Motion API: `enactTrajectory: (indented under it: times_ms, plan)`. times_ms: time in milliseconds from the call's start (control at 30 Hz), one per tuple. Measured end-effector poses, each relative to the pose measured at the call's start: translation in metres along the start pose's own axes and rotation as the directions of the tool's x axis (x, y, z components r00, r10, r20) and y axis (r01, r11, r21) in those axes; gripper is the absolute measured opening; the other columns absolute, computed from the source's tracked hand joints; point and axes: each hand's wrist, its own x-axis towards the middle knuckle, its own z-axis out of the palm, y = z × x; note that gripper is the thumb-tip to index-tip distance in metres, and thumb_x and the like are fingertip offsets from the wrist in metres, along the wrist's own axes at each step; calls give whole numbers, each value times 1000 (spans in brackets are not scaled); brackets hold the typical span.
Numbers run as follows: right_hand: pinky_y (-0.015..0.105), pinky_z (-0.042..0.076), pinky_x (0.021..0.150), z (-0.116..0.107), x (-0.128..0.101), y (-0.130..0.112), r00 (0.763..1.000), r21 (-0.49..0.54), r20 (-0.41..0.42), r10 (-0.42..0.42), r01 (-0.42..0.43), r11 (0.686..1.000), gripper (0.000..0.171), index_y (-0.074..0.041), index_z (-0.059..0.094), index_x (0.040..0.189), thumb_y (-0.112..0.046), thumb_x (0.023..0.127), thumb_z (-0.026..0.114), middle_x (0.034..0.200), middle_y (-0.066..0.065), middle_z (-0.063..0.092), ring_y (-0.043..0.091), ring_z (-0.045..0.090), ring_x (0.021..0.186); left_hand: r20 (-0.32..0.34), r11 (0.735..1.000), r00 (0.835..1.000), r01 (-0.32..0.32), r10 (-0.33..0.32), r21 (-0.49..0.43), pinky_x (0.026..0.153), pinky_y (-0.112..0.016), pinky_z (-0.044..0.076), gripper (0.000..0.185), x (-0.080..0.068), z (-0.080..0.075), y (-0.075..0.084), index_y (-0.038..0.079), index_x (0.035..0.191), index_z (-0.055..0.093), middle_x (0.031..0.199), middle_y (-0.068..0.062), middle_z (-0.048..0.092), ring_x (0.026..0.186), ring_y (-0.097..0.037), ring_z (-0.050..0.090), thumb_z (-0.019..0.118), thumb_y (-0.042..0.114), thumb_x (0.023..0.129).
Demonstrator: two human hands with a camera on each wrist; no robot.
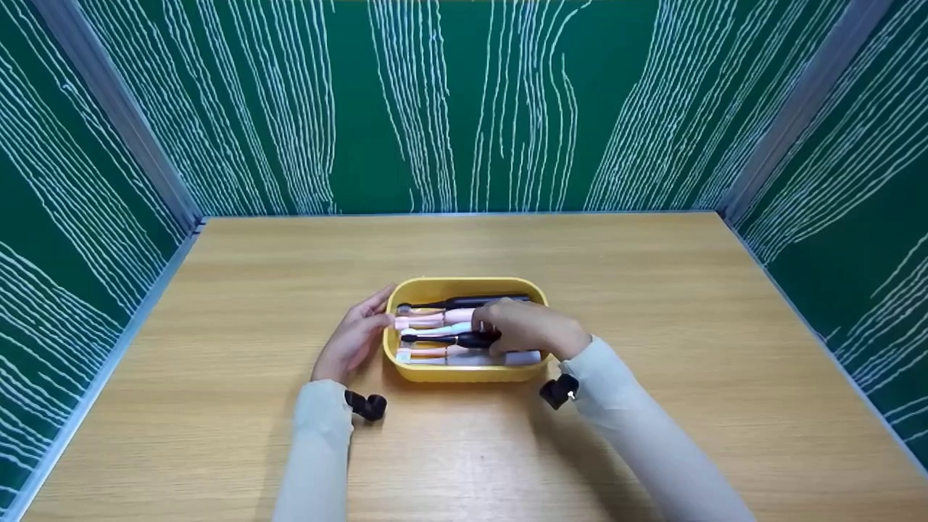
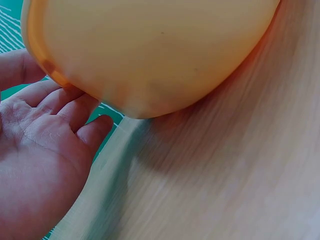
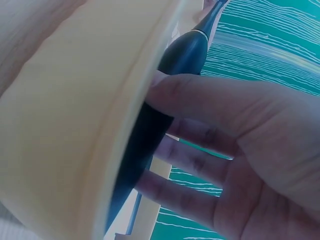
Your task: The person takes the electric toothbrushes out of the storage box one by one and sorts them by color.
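I'm watching the right hand (image 1: 533, 328) pinching a black electric toothbrush (image 1: 471, 339) by its handle inside the yellow bin (image 1: 464, 375), while the left hand (image 1: 355, 337) is holding the bin's left end, a grip that should be bracing it well against sliding.

One yellow basket (image 1: 464, 375) holds two black toothbrushes (image 1: 436, 338) and at least three paler toothbrushes (image 1: 457, 316), whose full number is unclear. There is one left grip (image 1: 355, 336) and one right grip (image 1: 534, 326), with two pale sleeves (image 1: 319, 449) and two black wrist cameras (image 1: 370, 407); also one worktop (image 1: 464, 250), three green walls (image 1: 354, 145) and two grey corner posts (image 1: 134, 112).
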Motion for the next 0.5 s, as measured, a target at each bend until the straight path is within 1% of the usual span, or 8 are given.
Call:
enactTrajectory:
  times_ms: [233, 333, 433, 500]
  plan:
    - [34, 54, 90, -2, -4, 4, 996, -25, -74, -58, 57, 998, 32, -10, 64, 117, -13, 86, 72, 103, 4, 66, 18, 58, 91, 18, 1000, 1000, 0, 0, 1, 120, -35, 23, 67, -1, -1, 0, -1, 151, 22, 159, -16, 21, 146, -27, 24, 44, -11, 88]
    - [34, 54, 89, -4, -5, 6, 991, -32, -104, -87, 84, 996, 31, -8, 66, 115, -13, 85, 72, 103, 5, 67, 19, 59, 89, 24, 1000, 1000, -3, 3, -7, 120, -35, 22, 68, -1, -1, 0, -2, 151, 22, 159, -16, 21, 146, -27, 23, 44, -12, 88]
    - [34, 55, 87, -6, -7, 9, 984, -20, -131, -118, 116, 993, 29, -6, 67, 113, -11, 85, 72, 101, 6, 68, 19, 59, 88, 19, 1000, 1000, -4, 4, -14, 119, -34, 24, 68, -1, -1, 0, -2, 150, 22, 159, -16, 20, 146, -27, 23, 44, -12, 87]
    - [34, 55, 87, -8, -8, 10, 981, -9, -144, -128, 128, 992, 30, -5, 67, 114, -10, 85, 72, 102, 7, 69, 19, 61, 88, 13, 1000, 1000, -2, 2, -17, 118, -33, 25, 68, -1, -1, 0, -2, 150, 22, 159, -16, 20, 146, -27, 24, 43, -13, 87]
